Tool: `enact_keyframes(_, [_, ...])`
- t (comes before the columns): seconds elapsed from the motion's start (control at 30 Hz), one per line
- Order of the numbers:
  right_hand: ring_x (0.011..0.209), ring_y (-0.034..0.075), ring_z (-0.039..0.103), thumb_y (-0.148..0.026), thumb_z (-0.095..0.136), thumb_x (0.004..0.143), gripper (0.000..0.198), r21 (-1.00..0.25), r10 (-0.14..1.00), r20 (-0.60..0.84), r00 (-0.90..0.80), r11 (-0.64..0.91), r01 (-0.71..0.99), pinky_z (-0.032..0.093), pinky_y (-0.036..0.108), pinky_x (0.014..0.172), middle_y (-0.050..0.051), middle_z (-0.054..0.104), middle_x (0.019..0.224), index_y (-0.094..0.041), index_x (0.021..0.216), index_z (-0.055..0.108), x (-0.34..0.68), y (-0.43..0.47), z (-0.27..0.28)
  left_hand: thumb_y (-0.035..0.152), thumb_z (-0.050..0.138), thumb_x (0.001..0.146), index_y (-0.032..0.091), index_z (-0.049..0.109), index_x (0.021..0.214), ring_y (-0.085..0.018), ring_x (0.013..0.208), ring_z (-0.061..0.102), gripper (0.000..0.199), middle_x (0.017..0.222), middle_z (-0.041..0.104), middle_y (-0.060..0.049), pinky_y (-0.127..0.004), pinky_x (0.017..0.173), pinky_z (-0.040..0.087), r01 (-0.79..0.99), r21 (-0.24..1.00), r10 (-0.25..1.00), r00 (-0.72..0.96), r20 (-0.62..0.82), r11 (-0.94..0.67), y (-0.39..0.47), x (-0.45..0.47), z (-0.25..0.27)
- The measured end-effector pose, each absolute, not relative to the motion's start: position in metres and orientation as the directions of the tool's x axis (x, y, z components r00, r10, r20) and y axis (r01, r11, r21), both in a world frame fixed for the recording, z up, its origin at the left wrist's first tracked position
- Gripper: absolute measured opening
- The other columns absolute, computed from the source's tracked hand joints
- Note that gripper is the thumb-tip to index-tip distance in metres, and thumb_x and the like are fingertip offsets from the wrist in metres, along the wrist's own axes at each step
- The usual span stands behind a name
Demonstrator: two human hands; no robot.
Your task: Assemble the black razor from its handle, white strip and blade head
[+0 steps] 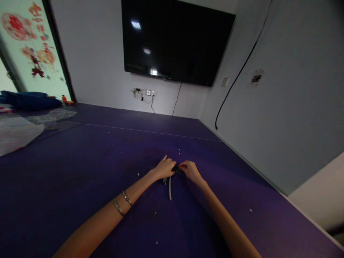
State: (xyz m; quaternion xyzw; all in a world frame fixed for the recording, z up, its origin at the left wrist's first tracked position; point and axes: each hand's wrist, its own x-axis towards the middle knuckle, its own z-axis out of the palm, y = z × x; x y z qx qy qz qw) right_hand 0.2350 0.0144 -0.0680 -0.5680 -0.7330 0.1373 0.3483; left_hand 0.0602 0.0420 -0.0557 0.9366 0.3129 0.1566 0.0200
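- Bundle (176, 169) is held in front of the TV (177, 39), well apart; probably black cabling, too small to confirm.
- One end is pinched by the right hand (190, 171).
- The other is covered by the left hand (164, 168), fingers curled.
- Judged light, flexible; ends are best gripped.

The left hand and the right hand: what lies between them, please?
In the head view, a small black item lies between the left hand and the right hand; it is too small to identify.
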Motion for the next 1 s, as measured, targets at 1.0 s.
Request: enact_keyframes(1.0, [0.105, 0.024, 0.052, -0.025, 0.047, 0.081, 0.029, -0.381, 0.88, 0.472, 0.057, 0.146, 0.913, 0.039, 0.037, 0.088, 0.013, 0.058, 0.112, -0.018, 0.102, 0.065, 0.267, 0.015, -0.096, 0.021, 0.053, 0.074, 0.014, 0.057, 0.104, -0.025, 0.103, 0.051, 0.03, 0.105, 0.06, -0.011, -0.035, 0.089, 0.039, 0.604, 0.159, 0.611, 0.689, 0.389, -0.781, 0.019, 0.058, -0.009])
